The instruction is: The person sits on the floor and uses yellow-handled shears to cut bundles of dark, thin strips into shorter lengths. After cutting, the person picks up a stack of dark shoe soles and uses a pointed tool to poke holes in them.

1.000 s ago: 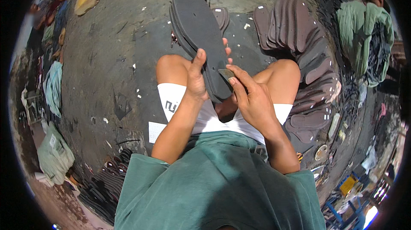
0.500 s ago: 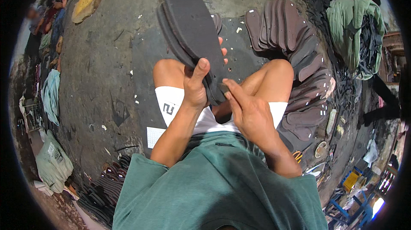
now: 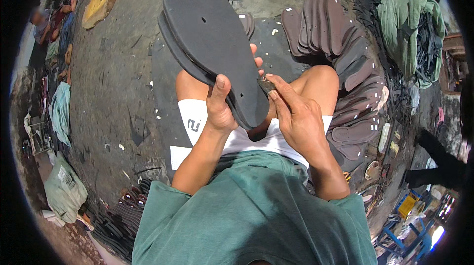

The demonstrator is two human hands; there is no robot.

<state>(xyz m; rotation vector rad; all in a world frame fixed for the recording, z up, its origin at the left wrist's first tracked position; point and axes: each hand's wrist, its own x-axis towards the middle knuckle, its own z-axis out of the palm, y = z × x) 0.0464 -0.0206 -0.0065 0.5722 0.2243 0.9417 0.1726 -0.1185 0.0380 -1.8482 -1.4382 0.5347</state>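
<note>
My left hand (image 3: pixel 220 109) grips a small stack of black sandal soles (image 3: pixel 210 23) above my lap, thumb on the near side and fingertips showing past the right edge. The uppermost sole faces up, and small holes show in it. Between the thumb and fingers of my right hand (image 3: pixel 301 119) is a small flat dark blade-like piece (image 3: pixel 267 86). It sits beside the narrow middle of the soles, by the left fingertips; whether it touches the edge I cannot tell.
Brown soles (image 3: pixel 321 25) with small white tags fan out in a curve on the floor to the right. More soles (image 3: pixel 123 215) lie at the lower left. A green cloth (image 3: pixel 395 28) hangs at the far right, and a yellow slab (image 3: pixel 101 1) lies far left.
The soles have tilted left and turned, so the top one's broad face shows more fully. My right hand has shifted slightly up and right with the blade-like piece.
</note>
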